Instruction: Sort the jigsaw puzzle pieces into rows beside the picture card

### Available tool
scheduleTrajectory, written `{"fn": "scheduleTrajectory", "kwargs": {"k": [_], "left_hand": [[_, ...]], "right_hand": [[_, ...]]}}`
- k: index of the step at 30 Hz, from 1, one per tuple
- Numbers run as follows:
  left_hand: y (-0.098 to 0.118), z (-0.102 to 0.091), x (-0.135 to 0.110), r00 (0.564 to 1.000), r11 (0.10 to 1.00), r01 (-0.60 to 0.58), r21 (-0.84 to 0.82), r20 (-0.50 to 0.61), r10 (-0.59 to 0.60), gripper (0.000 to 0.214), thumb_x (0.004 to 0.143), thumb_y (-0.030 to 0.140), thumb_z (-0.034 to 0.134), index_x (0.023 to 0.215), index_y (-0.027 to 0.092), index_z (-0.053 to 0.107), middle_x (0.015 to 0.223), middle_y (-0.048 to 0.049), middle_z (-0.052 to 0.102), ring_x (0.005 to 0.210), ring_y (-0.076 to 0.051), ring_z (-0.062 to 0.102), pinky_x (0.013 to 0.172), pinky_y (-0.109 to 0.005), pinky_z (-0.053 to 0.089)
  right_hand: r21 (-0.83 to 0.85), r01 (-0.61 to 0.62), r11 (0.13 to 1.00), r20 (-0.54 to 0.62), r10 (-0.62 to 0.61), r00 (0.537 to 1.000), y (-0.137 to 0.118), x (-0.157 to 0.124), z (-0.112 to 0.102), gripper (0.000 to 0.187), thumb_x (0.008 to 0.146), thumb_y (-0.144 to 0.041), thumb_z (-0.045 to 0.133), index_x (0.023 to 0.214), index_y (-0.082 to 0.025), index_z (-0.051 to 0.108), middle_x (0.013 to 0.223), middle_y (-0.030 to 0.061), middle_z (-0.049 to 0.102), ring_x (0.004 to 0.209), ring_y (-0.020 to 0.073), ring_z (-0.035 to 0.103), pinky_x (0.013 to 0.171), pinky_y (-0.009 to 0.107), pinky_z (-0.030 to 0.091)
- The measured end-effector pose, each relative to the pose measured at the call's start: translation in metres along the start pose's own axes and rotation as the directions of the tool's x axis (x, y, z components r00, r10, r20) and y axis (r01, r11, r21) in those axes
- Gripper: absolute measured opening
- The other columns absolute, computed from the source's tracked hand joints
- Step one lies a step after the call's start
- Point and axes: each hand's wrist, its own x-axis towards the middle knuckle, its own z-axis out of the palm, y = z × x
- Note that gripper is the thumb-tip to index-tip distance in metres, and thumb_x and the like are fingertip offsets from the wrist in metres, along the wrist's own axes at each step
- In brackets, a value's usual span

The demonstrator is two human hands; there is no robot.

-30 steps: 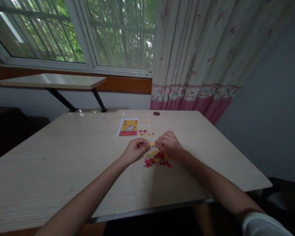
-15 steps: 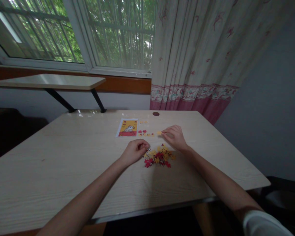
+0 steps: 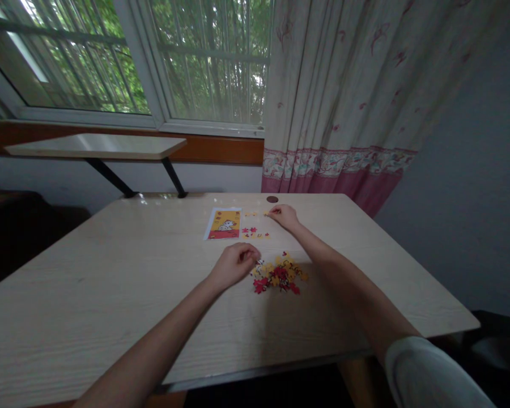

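Observation:
A heap of red and yellow puzzle pieces [image 3: 279, 273] lies in the middle of the pale wooden table [image 3: 110, 294]. My left hand [image 3: 234, 262] rests curled at the heap's left edge; what its fingers hold is hidden. My right hand [image 3: 283, 215] reaches far across the table, fingers pinched on a small yellow puzzle piece [image 3: 266, 213] beside a few sorted yellow pieces [image 3: 250, 213]. A row of sorted red and yellow pieces [image 3: 255, 232] lies just nearer. The yellow and red picture card [image 3: 223, 223] lies to their left.
A round cable hole [image 3: 272, 199] sits at the table's far edge. A second tabletop [image 3: 93, 146] stands under the window. A patterned curtain with a pink hem [image 3: 335, 113] hangs at the back right. The table's right edge drops to a dark floor.
My right hand left the heap and carried a yellow piece away from me to the far sorted pieces. My left hand stayed at the heap.

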Motion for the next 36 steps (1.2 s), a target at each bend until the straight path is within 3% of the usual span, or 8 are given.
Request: {"fn": "scheduleTrajectory", "kwargs": {"k": [7,25,31,36], "left_hand": [[0.001,-0.001,0.000,1.000,1.000,-0.021,0.021,0.013,0.021,0.018,0.078,0.024,0.049,0.078,0.016,0.065,0.067,-0.0015,0.060,0.058,-0.012,0.048,0.055,-0.024,0.036],[0.001,-0.001,0.000,0.999,0.995,-0.044,0.084,0.019,0.043,0.019,0.079,0.023,0.048,0.078,0.016,0.065,0.070,-0.0031,0.063,0.063,-0.014,0.052,0.060,-0.025,0.038],[0.002,-0.003,0.000,0.997,0.990,-0.058,0.125,0.052,0.052,0.018,0.080,0.020,0.047,0.077,0.016,0.064,0.073,-0.0033,0.063,0.067,-0.015,0.054,0.063,-0.026,0.040],[0.001,-0.001,0.000,0.990,0.977,-0.109,0.184,0.110,0.090,0.020,0.083,0.022,0.048,0.091,0.015,0.065,0.083,-0.0064,0.064,0.079,-0.018,0.056,0.073,-0.029,0.043]], "right_hand": [[-0.059,-0.034,0.998,0.051,0.037,0.998,-0.001,0.017,0.005,0.016,0.075,-0.031,0.060,0.087,-0.026,0.070,0.092,0.0012,0.069,0.090,0.0207,0.060,0.083,0.035,0.041],[-0.064,-0.004,0.998,0.073,0.009,0.997,-0.010,0.023,0.015,0.018,0.077,-0.034,0.058,0.090,-0.029,0.070,0.095,-0.0001,0.069,0.093,0.0206,0.060,0.084,0.035,0.042],[-0.038,0.054,0.998,0.025,-0.053,0.998,-0.011,0.006,0.003,0.022,0.081,-0.030,0.054,0.097,-0.026,0.068,0.101,0.0015,0.068,0.097,0.0191,0.058,0.085,0.031,0.042],[0.024,0.217,0.976,0.019,-0.218,0.976,-0.006,-0.029,-0.012,0.017,0.081,-0.027,0.055,0.090,-0.022,0.070,0.096,0.0030,0.068,0.090,0.0173,0.059,0.081,0.028,0.042]]}}
